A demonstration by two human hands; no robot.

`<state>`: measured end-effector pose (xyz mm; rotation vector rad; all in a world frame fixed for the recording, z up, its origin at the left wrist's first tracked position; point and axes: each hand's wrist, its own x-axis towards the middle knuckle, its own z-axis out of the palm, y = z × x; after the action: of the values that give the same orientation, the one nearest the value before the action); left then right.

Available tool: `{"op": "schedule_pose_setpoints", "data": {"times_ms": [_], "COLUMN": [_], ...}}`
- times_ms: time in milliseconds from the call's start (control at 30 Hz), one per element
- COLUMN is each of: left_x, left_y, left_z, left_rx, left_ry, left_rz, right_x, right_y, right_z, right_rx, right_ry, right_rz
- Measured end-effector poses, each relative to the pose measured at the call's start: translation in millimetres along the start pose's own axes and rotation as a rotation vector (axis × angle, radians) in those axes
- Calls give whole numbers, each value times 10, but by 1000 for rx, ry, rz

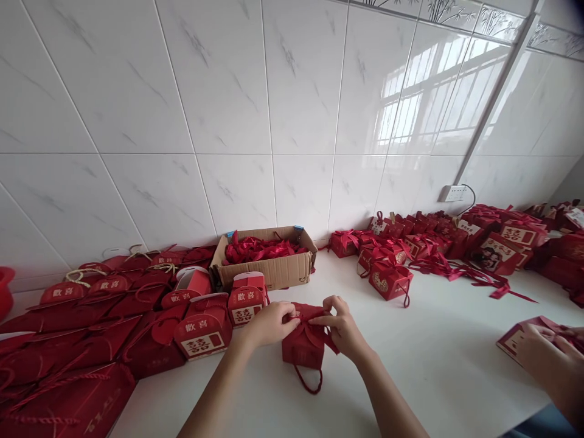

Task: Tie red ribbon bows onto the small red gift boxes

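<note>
A small red gift box (305,350) stands on the white counter (438,359) in front of me, a red cord loop hanging from its front. My left hand (269,324) pinches the red ribbon (314,331) at the box's top from the left. From the right, my right hand (342,328) pinches the same ribbon. Both hands are closed on it, fingertips almost meeting over the lid.
An open cardboard carton (274,267) of red ribbons sits behind the box. Unfinished red boxes and flat red bags (91,340) crowd the left. Ribbon-tied red boxes (390,277) fill the right back. Another person's hand (545,356) holds a red box at the right edge.
</note>
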<state>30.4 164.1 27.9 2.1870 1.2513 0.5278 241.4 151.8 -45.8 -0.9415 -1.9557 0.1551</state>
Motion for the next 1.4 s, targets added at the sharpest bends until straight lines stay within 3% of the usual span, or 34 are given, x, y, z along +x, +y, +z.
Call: {"op": "schedule_pose_setpoints", "data": {"times_ms": [233,467,667,1133,1400], "left_x": [75,186,201,195,184], "left_y": [72,69,49,41,68], "left_z": [107,298,352,333,334], "left_rx": [-55,-184,-332,-502,-548], "left_ry": [103,199,157,138,144], "left_rz": [13,-38,-45,-42,-26], "right_x": [53,53,38,57,58], "right_y": [-20,-4,53,-17,14], "right_z": [-66,-29,3,-16,53], "right_rx": [127,138,125,202,210], "right_ry": [58,78,134,102,98], "right_rz": [144,127,99,117,316]}}
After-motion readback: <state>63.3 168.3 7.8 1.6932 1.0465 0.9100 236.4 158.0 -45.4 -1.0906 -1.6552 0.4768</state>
